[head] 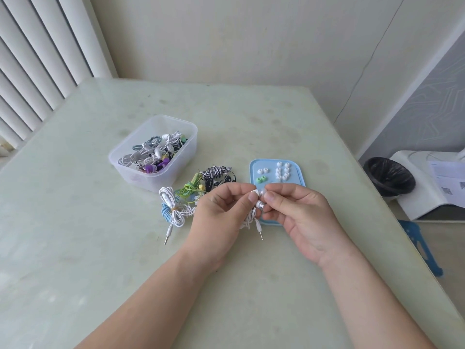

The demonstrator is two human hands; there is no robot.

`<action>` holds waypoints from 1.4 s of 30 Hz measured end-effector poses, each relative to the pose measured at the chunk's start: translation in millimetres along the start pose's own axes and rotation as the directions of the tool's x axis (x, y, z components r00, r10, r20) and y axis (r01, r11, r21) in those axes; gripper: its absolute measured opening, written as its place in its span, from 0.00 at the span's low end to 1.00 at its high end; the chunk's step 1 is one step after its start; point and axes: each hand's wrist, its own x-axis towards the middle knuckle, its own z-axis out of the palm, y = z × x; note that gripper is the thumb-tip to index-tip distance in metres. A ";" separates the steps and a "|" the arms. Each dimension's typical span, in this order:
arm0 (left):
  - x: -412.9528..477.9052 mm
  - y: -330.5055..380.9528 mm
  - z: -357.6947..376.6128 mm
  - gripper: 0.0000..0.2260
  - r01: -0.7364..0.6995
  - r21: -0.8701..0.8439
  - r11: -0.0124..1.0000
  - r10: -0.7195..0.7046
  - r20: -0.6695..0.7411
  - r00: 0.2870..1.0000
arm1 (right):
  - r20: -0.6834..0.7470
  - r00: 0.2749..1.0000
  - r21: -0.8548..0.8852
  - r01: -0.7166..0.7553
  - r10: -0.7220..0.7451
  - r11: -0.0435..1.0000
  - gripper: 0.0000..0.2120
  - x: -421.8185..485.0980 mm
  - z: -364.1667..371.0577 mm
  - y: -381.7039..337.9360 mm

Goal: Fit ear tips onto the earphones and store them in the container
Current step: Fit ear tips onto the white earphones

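In the middle of the frame, the white earphones (pixel 258 204) are held up between both hands, just above the table (pixel 100 248). The left hand (pixel 221 210) grips them, with thumb and forefinger closed round one bud and the bundled cord tucked under its curled fingers. The plug (pixel 260 231) hangs down between the wrists. The right hand (pixel 299 212) meets it from the right, its thumb and forefinger pinching a pale tip (pixel 263 191) against that bud. The fingers hide the joint, so whether the tip is fully seated cannot be told. A second bud pokes out just below the pinch.

Right behind the hands lies a blue tray (pixel 295 178), its lower edge covered by the right hand. On it are loose white tips (pixel 283 170) in a cluster and a green pair (pixel 261 179) to their left.

Left of the tray, a pile of coiled earphones sits on the table: a striped black-and-white set (pixel 216 172), a green set (pixel 187 192), and a white set (pixel 169 197) over a blue coil (pixel 164 213).

Further up and left stands the clear container (pixel 136 176), open and holding a tangle of mixed earphones.

At the right edge, beyond the table, is a bin (pixel 388 176) with a black liner.
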 end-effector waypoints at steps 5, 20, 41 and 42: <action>0.3 0.2 -0.9 0.06 0.004 0.000 1.000 -0.004 0.011 1.000 | 0.002 1.000 -0.014 0.007 -0.007 1.000 0.05 0.0 -0.2 0.8; -0.1 0.9 3.3 0.03 -0.042 0.029 0.999 0.043 -0.021 0.999 | -0.092 0.975 -0.202 0.181 -0.202 0.963 0.06 -0.5 4.7 16.4; 2.9 4.8 -3.5 0.13 0.091 -0.127 0.988 -0.091 0.000 0.996 | -0.137 0.920 -0.931 0.006 -0.366 0.365 0.05 49.5 -26.9 -10.4; 3.1 5.6 -3.6 0.14 0.095 -0.138 0.986 -0.096 0.000 0.995 | -0.131 0.918 -0.936 0.011 -0.374 0.353 0.04 50.9 -27.1 -9.0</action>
